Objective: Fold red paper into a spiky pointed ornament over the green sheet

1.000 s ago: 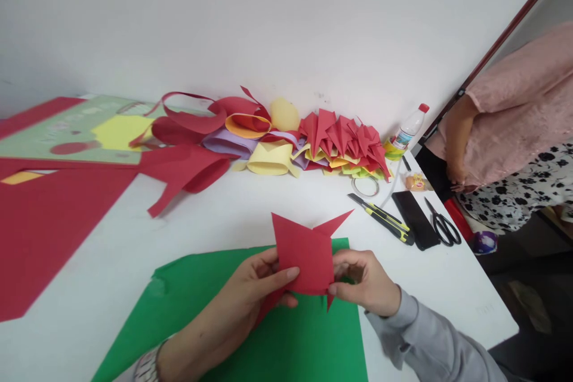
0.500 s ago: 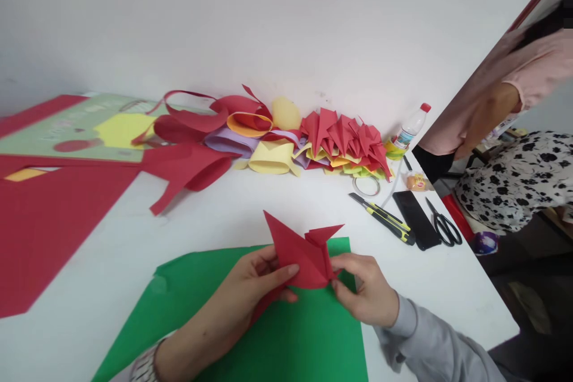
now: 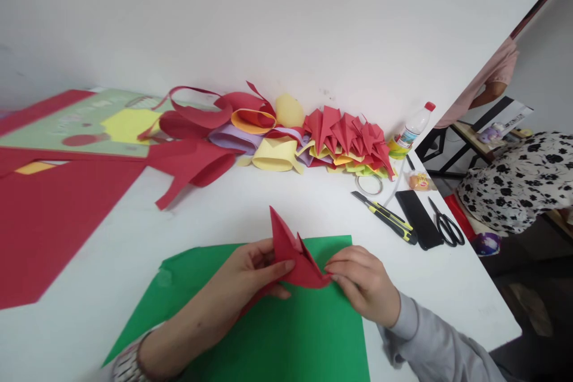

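Folded red paper (image 3: 307, 273) shows a changed outline since the first frame: its broad, nearly square face, then turned toward the viewer, is now angled away and reads as a narrow form. One tall point stands at its upper left, a shorter one sits beside that, and a slim tip reaches out to the right. The right hand (image 3: 369, 286) is now at that slim tip, pinching it between thumb and fingers; earlier it was at the right side edge. The left hand (image 3: 255, 268) keeps its grip on the left part, thumb across the near face and fingers behind.

Assessment: handling appears to have passed from the flat face to the tip, with the left hand serving as the steady hold. The fold at the tip is too small to judge.

Location: the paper is held up over the green sheet (image 3: 313, 340) on the white table (image 3: 430, 310); whether its underside touches the sheet cannot be told.

Unmoved on the table: the knife (image 3: 387, 219) and scissors (image 3: 449, 230), both right of the paper and apart from either hand. At far right, the person in a pink sleeve (image 3: 504, 65) is farther off than in the first frame.
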Tool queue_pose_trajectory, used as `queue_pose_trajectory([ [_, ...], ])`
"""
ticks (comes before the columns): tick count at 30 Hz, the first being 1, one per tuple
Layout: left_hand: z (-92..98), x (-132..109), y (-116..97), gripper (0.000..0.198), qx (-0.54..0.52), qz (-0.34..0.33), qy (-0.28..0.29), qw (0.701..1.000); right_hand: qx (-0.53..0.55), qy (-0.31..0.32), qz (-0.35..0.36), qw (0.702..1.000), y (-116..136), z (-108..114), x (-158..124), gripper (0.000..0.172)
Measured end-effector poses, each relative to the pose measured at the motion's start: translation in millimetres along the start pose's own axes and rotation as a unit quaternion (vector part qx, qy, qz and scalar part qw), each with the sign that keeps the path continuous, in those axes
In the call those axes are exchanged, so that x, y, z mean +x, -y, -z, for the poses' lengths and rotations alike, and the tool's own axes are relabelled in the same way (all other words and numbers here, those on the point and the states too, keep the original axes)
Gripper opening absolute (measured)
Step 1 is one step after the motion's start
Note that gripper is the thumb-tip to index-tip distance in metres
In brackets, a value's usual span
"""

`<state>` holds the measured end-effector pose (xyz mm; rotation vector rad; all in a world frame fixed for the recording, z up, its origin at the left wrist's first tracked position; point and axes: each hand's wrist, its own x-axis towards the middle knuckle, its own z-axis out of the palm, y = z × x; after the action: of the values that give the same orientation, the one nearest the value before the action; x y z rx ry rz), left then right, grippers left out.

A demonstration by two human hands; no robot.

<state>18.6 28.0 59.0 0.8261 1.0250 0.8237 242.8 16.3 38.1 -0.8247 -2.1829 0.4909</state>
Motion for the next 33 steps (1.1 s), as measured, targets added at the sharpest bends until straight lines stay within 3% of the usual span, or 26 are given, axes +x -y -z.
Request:
queue_pose_trajectory([
  [3,-0.1,-2,-4,0.027,0.009,-0.002,0.001,1.0,0.007,0.002,-0.004,1.0,-1,0,-2,0.027],
  [6,1.9,-1,-2,0.029,-0.026,0.0,0.0,1.0,0.102,0.023,-0.12,0.987,-3,-4,-3,0.019],
  [7,2.4,-1,-1,0.03,-0.043,0.003,0.003,0.999,0.17,0.041,-0.181,0.968,-3,-5,-4,0.02],
  [9,2.4,0,4,0.031,-0.078,0.012,0.012,0.997,0.321,0.083,-0.28,0.901,-4,-8,-3,0.028],
  [11,0.8,0,8,0.032,-0.108,0.022,0.018,0.994,0.432,0.111,-0.321,0.836,-5,-9,-2,0.035],
  [14,-2.6,0,12,0.033,-0.125,0.029,0.011,0.992,0.484,0.098,-0.339,0.801,-6,-7,0,0.031],
  [17,-6.1,-1,14,0.035,-0.104,-0.001,-0.019,0.994,0.488,0.002,-0.369,0.791,-9,-6,1,0.032],
  [19,-9.0,-2,14,0.035,-0.078,-0.024,-0.035,0.996,0.465,-0.05,-0.377,0.799,-10,-7,1,0.037],
  [23,-16.1,-3,18,0.038,-0.052,-0.014,-0.022,0.998,0.372,-0.066,-0.37,0.849,-4,-11,2,0.039],
  [25,-18.8,-3,19,0.037,-0.062,-0.006,0.005,0.998,0.349,-0.066,-0.371,0.858,0,-12,4,0.04],
  [30,-22.1,-4,19,0.033,-0.066,-0.019,0.035,0.997,0.375,-0.081,-0.378,0.843,4,-13,6,0.041],
  [33,-22.8,-6,17,0.032,-0.042,-0.026,0.049,0.998,0.443,-0.055,-0.397,0.802,4,-15,6,0.041],
])
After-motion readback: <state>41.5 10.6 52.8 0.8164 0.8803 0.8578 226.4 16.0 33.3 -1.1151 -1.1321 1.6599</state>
